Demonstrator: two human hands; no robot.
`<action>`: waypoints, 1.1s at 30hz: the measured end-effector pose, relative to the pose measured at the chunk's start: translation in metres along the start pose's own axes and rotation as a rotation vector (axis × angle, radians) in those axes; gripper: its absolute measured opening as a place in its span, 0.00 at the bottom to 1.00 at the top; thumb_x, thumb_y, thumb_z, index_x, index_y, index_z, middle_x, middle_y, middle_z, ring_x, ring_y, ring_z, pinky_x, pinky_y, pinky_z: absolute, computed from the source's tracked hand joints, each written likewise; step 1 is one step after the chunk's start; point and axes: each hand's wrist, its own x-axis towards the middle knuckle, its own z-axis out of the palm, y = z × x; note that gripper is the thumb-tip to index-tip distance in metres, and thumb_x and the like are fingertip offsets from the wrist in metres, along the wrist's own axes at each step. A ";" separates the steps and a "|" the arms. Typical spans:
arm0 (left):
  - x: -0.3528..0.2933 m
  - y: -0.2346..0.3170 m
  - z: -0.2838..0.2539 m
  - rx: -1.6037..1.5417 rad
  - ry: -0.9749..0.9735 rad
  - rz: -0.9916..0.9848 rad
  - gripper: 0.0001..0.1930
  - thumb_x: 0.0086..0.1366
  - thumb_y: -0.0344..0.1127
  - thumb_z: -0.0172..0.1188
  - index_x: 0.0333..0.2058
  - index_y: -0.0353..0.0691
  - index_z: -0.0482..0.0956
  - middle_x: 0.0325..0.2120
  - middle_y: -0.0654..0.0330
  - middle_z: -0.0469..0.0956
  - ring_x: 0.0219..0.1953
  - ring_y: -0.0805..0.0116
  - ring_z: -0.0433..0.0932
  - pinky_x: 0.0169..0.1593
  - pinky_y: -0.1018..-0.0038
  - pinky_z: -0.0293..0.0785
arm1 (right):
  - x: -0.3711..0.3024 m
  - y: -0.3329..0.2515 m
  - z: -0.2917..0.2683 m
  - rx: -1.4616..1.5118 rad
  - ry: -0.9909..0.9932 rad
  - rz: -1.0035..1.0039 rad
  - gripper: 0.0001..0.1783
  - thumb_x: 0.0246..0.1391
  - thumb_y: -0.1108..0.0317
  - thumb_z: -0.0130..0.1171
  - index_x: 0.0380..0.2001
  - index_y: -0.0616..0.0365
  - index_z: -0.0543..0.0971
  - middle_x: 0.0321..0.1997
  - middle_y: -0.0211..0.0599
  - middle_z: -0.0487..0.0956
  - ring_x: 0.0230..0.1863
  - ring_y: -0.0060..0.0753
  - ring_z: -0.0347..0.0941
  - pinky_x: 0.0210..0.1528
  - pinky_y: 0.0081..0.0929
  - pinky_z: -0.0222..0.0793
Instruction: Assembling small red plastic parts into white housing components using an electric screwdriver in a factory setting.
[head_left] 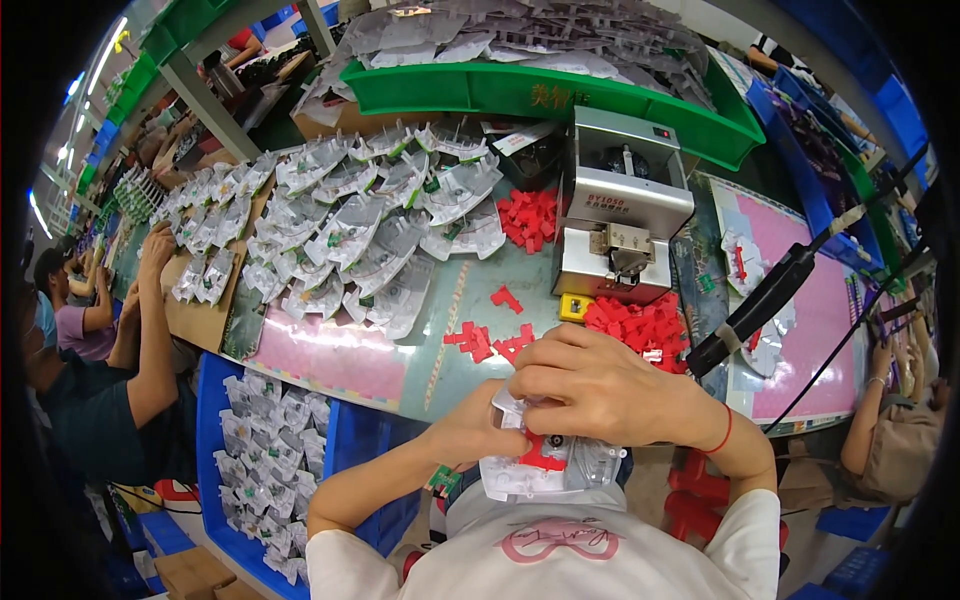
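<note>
Close to my body I hold a translucent white plastic housing (600, 462). A red plastic piece (545, 460) sits inside it, partly under my fingers. My left hand (470, 425) grips the housing's left side, its thumb against the red piece. From above, my right hand (600, 385) curls over the housing; its fingertips are partly hidden, and its grip lies on the housing's upper part. A small green circuit board (443, 481) shows below my left wrist. Just beyond my right hand lies a heap of red plastic pieces (640, 325), with a few more loose ones (470, 341) to the left.
Past the red heap stands a silver machine (625, 180). Many similar housings (350, 230) cover the bench's left, and a green tray (540, 92) piled with clear parts stands behind. A blue bin (212, 440) of housings is lower left. A black-handled tool (755, 305) hangs at right. Co-workers sit both sides.
</note>
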 end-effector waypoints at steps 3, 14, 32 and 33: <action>0.001 -0.001 0.000 0.015 -0.001 0.036 0.18 0.41 0.22 0.53 0.36 0.34 0.71 0.28 0.66 0.71 0.30 0.81 0.70 0.30 0.83 0.65 | 0.001 -0.005 -0.004 -0.055 0.007 -0.010 0.07 0.32 0.69 0.55 0.19 0.57 0.70 0.33 0.35 0.70 0.38 0.37 0.67 0.38 0.32 0.64; 0.004 -0.023 -0.003 0.007 0.022 -0.016 0.18 0.44 0.25 0.55 0.39 0.35 0.70 0.28 0.65 0.71 0.29 0.80 0.71 0.29 0.82 0.67 | -0.006 -0.011 -0.014 -0.106 -0.062 -0.015 0.06 0.35 0.68 0.54 0.21 0.55 0.71 0.33 0.34 0.69 0.39 0.34 0.65 0.38 0.30 0.60; 0.028 -0.033 -0.033 -0.259 0.087 0.051 0.27 0.43 0.22 0.56 0.46 0.29 0.65 0.39 0.52 0.73 0.40 0.63 0.74 0.44 0.68 0.71 | 0.028 0.090 -0.111 -0.262 0.059 0.361 0.10 0.40 0.71 0.58 0.31 0.54 0.76 0.32 0.36 0.73 0.33 0.40 0.71 0.33 0.33 0.69; 0.029 -0.034 -0.033 -0.273 0.114 0.048 0.27 0.43 0.21 0.56 0.46 0.29 0.65 0.39 0.52 0.73 0.40 0.63 0.74 0.44 0.68 0.71 | 0.027 0.100 -0.120 -0.307 0.087 0.419 0.10 0.40 0.72 0.58 0.31 0.55 0.77 0.31 0.37 0.73 0.32 0.39 0.72 0.33 0.31 0.69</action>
